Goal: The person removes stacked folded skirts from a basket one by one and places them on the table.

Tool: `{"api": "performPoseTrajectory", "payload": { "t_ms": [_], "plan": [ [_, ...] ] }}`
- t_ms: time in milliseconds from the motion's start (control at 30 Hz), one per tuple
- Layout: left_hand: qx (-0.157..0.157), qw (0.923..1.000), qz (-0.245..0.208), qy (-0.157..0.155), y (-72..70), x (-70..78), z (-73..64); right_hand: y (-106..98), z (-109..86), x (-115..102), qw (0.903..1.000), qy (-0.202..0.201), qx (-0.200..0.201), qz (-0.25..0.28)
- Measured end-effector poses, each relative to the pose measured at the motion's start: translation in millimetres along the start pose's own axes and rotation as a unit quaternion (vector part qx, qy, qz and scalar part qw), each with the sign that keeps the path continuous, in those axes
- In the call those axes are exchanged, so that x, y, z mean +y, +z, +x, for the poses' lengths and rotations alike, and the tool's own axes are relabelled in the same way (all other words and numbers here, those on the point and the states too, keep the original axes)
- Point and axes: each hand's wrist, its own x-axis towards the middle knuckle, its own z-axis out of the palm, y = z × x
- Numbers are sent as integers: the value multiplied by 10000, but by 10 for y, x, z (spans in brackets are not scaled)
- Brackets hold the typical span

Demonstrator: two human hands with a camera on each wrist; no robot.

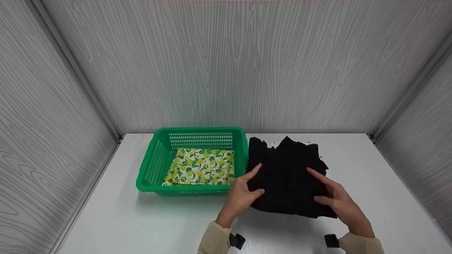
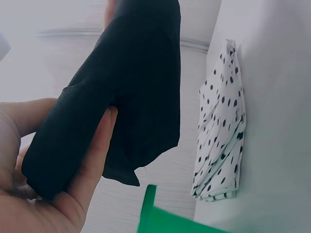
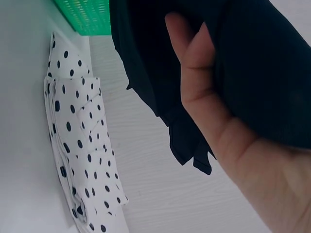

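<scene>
A folded black cloth (image 1: 286,180) is held up off the table between both hands, to the right of a green plastic basket (image 1: 192,188). My left hand (image 1: 240,195) grips its left side, the thumb and fingers on opposite faces of the fold in the left wrist view. On the right side my right hand (image 1: 340,203) holds the cloth, its fingers curled against the fabric (image 3: 262,77). Behind it on the table lies a folded white cloth with black dots (image 2: 223,126), plain in both wrist views but mostly hidden from the head view.
Inside the basket lies a folded lemon-print cloth (image 1: 204,165). The white tabletop (image 1: 169,225) is enclosed by grey wood-patterned panels (image 1: 226,70) at the back and on both sides.
</scene>
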Motion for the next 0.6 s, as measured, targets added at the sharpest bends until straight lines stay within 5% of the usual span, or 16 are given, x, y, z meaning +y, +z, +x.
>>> {"api": "performPoseTrajectory", "payload": {
  "t_ms": [600],
  "plan": [
    [-831, 9959, -261, -255, 282, -112, -113, -261, -366, 183, 9984, -117, -545, -45]
  ]
}}
